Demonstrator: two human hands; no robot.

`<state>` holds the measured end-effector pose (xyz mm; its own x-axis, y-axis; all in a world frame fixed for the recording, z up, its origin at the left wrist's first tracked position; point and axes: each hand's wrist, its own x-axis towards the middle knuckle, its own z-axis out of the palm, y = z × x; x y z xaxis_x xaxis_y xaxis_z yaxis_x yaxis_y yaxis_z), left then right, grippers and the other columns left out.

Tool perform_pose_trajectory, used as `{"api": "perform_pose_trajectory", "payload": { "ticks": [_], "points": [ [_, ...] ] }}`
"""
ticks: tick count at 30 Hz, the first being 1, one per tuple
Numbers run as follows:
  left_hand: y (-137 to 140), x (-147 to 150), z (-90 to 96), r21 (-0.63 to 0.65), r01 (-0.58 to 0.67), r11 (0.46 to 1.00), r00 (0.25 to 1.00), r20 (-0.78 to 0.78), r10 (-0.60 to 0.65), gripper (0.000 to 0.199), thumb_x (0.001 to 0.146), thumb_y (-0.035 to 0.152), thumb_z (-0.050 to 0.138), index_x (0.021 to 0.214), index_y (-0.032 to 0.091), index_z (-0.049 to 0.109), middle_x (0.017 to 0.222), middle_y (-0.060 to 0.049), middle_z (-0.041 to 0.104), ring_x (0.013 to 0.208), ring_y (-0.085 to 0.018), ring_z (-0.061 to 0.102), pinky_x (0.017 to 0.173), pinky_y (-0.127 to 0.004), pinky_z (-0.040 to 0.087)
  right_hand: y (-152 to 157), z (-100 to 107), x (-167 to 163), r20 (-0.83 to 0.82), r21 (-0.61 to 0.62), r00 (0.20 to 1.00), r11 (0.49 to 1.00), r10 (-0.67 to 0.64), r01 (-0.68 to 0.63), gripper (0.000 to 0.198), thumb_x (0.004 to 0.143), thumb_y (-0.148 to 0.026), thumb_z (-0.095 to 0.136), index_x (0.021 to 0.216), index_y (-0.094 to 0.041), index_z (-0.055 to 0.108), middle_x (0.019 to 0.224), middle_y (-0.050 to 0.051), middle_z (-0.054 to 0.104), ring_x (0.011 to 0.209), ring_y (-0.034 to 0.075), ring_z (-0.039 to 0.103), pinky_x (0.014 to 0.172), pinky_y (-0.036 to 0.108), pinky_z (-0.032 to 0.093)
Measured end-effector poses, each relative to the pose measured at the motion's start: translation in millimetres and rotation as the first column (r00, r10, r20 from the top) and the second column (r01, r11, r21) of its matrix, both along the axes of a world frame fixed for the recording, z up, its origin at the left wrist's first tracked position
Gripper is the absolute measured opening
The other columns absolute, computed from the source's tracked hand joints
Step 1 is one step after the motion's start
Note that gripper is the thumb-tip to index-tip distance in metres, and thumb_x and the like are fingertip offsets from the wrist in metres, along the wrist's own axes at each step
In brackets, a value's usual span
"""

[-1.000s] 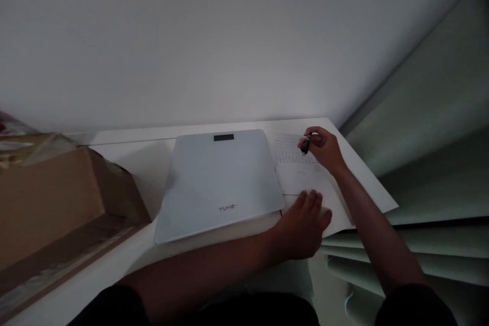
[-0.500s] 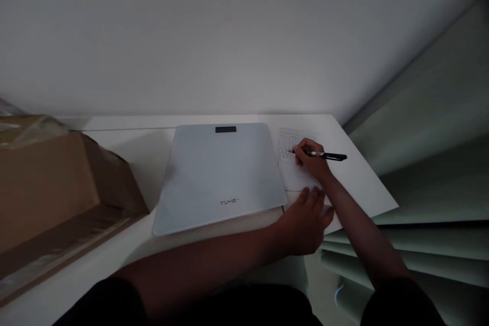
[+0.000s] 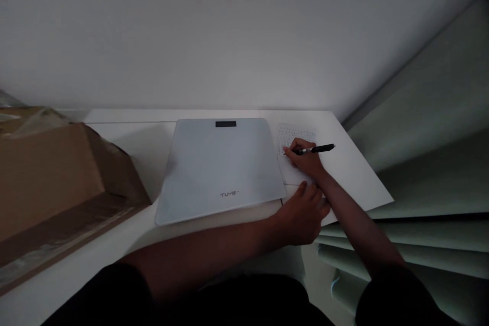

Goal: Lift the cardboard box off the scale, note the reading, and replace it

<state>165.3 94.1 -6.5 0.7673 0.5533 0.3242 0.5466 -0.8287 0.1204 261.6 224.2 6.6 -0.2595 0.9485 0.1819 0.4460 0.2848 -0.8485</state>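
Observation:
A small sheet of paper (image 3: 296,132) with rows of handwritten marks on its upper part lies at the right of the white tabletop. My right hand (image 3: 307,160) is closed around a black pen (image 3: 324,148), whose tip end is down at the left side of the sheet, below some of the rows. My left hand (image 3: 303,214) lies at the sheet's lower edge, fingers slightly apart and holding nothing, close under the right wrist. Directly left of the sheet is a pale glass scale (image 3: 221,163) with a dark display at its far edge.
A brown cardboard box (image 3: 46,183) with clear tape stands on the left. Behind the white tabletop (image 3: 359,178) rises a plain wall (image 3: 214,35). Greenish curtains (image 3: 431,153) hang along the right side, beside the table's edge.
My right hand and the pen have shifted left and a little lower across the paper. The left hand's fingers are drawn in slightly. The whole view has moved a little.

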Motion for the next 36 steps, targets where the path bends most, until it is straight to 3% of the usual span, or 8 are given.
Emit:
{"api": "perform_pose_trajectory", "payload": {
  "ticks": [5, 14, 30, 36],
  "points": [
    [-0.2, -0.7, -1.1, 0.015, -0.001, 1.0, 1.0, 0.032, 0.0, 0.042, 0.093, 0.028, 0.049, 0.13, 0.009, 0.056, 0.128, -0.022, 0.05, 0.123, -0.039, 0.048, 0.112, -0.054, 0.034, 0.8, -1.9, 1.0, 0.079, 0.053, 0.996, 0.998, 0.04, -0.044, 0.036, 0.095, -0.043, 0.057, 0.069, -0.02, 0.049, 0.048, -0.004, 0.054, 0.043, 0.012, 0.049, 0.057, 0.027, 0.043],
    [0.2, -1.5, 3.6, -0.033, 0.023, 0.999, 0.999, 0.04, -0.021, 0.04, 0.093, 0.024, 0.046, 0.129, 0.009, 0.058, 0.126, -0.018, 0.049, 0.117, -0.037, 0.048, 0.111, -0.056, 0.035, 3.0, -1.9, -0.1, 0.13, 0.06, 0.991, 0.997, 0.03, -0.038, 0.036, 0.096, -0.043, 0.054, 0.069, -0.02, 0.048, 0.049, -0.003, 0.054, 0.045, 0.012, 0.051, 0.06, 0.028, 0.044],
    [0.4, -0.7, -2.7, -0.007, 0.027, 1.0, 0.998, 0.063, -0.027, 0.039, 0.094, 0.025, 0.047, 0.127, 0.009, 0.059, 0.125, -0.018, 0.049, 0.117, -0.037, 0.047, 0.112, -0.057, 0.034, 4.3, -5.6, 0.0, 0.074, 0.004, 0.997, 1.0, -0.003, 0.003, 0.034, 0.094, -0.042, 0.053, 0.068, -0.021, 0.046, 0.047, -0.003, 0.051, 0.041, 0.012, 0.046, 0.048, 0.026, 0.039],
    [1.1, -2.2, 2.6, -0.041, 0.036, 0.999, 0.999, 0.031, -0.035, 0.041, 0.094, 0.026, 0.047, 0.13, 0.008, 0.057, 0.129, -0.019, 0.049, 0.118, -0.037, 0.047, 0.113, -0.057, 0.034, 4.9, -7.0, 0.0, 0.061, -0.029, 0.998, 1.0, 0.012, -0.01, 0.033, 0.092, -0.042, 0.053, 0.068, -0.021, 0.046, 0.047, -0.003, 0.051, 0.04, 0.012, 0.045, 0.046, 0.025, 0.038]
  ]
}}
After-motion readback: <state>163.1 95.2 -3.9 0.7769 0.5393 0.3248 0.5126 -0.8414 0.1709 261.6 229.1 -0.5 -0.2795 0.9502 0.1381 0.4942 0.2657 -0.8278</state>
